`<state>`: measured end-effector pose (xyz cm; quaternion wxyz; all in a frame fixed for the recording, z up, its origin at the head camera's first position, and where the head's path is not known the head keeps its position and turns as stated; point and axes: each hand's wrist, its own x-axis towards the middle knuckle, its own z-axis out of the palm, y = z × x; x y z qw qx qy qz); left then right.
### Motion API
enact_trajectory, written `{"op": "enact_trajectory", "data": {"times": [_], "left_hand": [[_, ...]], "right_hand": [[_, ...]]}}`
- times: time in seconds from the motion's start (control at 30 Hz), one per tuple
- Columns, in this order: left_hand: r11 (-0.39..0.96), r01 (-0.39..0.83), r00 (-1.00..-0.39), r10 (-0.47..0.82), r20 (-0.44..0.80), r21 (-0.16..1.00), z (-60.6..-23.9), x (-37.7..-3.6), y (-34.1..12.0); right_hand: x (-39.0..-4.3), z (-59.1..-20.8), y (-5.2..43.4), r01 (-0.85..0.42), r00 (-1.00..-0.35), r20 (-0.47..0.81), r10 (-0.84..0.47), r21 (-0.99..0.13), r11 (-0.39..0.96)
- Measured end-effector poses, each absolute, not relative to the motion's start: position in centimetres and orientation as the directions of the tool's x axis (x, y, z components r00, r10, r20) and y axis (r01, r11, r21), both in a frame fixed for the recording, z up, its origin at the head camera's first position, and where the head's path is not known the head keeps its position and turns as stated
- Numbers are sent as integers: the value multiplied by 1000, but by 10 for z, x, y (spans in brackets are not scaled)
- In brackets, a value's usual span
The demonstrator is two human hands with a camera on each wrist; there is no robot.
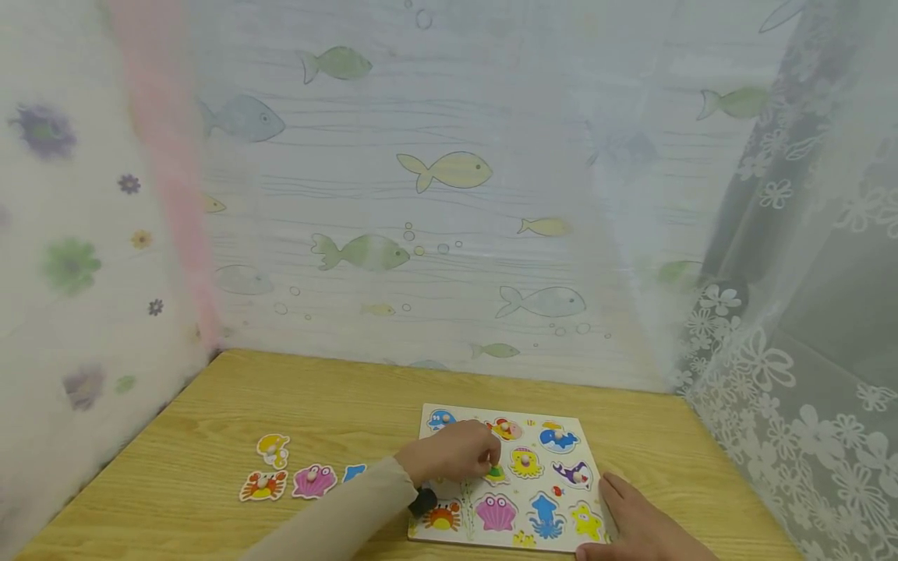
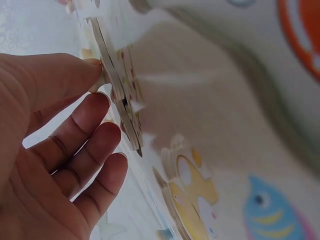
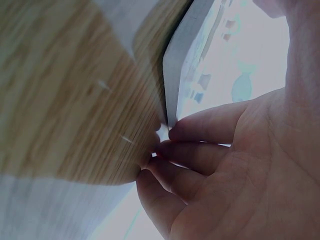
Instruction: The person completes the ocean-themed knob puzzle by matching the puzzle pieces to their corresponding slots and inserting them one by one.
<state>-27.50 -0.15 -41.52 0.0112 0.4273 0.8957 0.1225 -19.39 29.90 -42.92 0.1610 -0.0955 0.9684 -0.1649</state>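
Puzzle piece, green-edged, sits near the centre of the sea-animal puzzle board, its knob pinched by the left hand, while the right hand rests with fingers relaxed against the board's five o'clock corner on the wooden table.

The head view looks down from above the puzzle board; both wrist views sit very close, sharing that board.
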Motion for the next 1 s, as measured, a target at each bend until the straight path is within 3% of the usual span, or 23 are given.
{"op": "enact_trajectory", "data": {"times": [0.3, 0.8, 1.0], "left_hand": [[645, 729, -672, 738, 59, 231, -415, -275, -1], [648, 724, -675, 736, 49, 237, -416, -275, -2], [644, 707, -683, 729, 46, 293, -412, -273, -5]], "right_hand": [[-194, -429, 300, -144, -926, -279, -255, -364, 920], [-193, -430, 301, -145, -925, -279, -258, -368, 919], [-194, -431, 301, -140, -926, -280, -252, -366, 920]]}}
